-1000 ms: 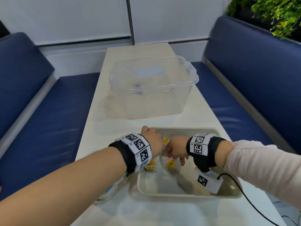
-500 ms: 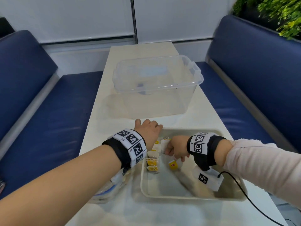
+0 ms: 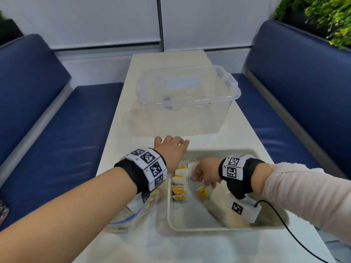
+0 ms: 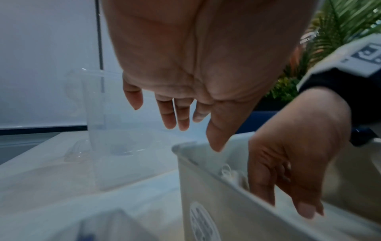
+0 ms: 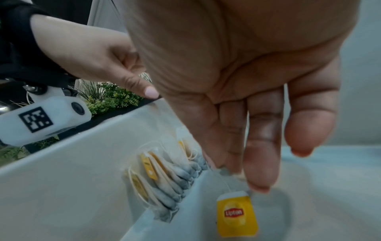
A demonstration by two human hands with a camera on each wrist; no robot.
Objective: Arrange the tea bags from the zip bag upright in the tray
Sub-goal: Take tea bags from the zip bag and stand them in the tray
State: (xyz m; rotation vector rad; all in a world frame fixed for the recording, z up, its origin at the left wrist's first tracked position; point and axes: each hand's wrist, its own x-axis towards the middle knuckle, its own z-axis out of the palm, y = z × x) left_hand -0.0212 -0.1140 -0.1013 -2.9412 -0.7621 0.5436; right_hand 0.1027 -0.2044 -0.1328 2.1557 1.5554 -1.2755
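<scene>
Cream table (image 3: 133, 242) between blue benches (image 3: 38, 111); left grip (image 3: 171, 151) wide, right grip (image 3: 206, 172) holding tea bag (image 3: 192, 170).

Head view above; wrist views close on tray (image 3: 224, 227)

I saw a cream tray (image 3: 224, 227) on a pale worktop (image 3: 171, 61), white tea bags (image 5: 164, 187) with a yellow, red-logoed tag (image 5: 237, 215), navy seats (image 3: 57, 130), a clear bin (image 3: 186, 95), and black wristbands (image 3: 239, 179) bearing black-and-white square codes.
</scene>
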